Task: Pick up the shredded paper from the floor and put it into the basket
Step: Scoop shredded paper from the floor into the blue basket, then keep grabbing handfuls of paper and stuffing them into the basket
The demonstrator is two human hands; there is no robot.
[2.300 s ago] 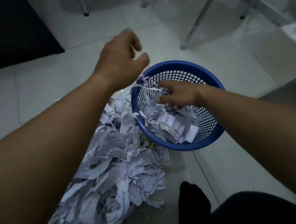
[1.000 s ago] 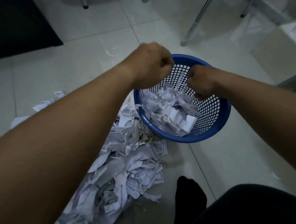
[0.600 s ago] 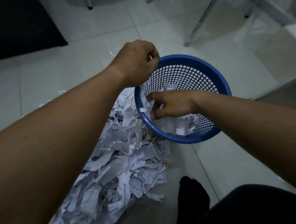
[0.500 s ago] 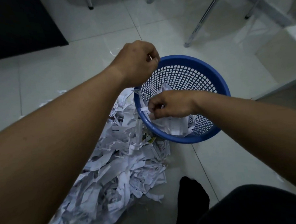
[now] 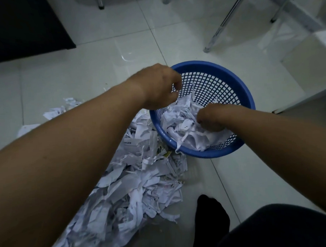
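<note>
The blue mesh basket [image 5: 247, 96] stands on the tiled floor, partly filled with shredded paper [image 5: 178, 121]. My right hand [image 5: 212, 119] is inside it, fingers curled down into the paper near the front wall. My left hand [image 5: 157, 86] hovers over the basket's left rim and hides that stretch of rim. Its thumb and forefinger are loosely curled and apart, with bare mesh showing between them. A large heap of shredded paper [image 5: 135, 189] lies on the floor left of the basket and runs under my left forearm. One strip hangs over the basket's front rim.
My dark-socked foot [image 5: 211, 219] and dark trouser leg [image 5: 284, 230] are at the lower right. Metal chair legs [image 5: 221, 27] stand behind the basket. A white cabinet corner [image 5: 304, 66] is to the right, and a black mat [image 5: 22, 26] lies at the far left.
My left hand has shifted from gripping the rim to over the basket's edge, with its fingers loosened. My right hand has moved deeper and rightward into the paper inside the basket.
</note>
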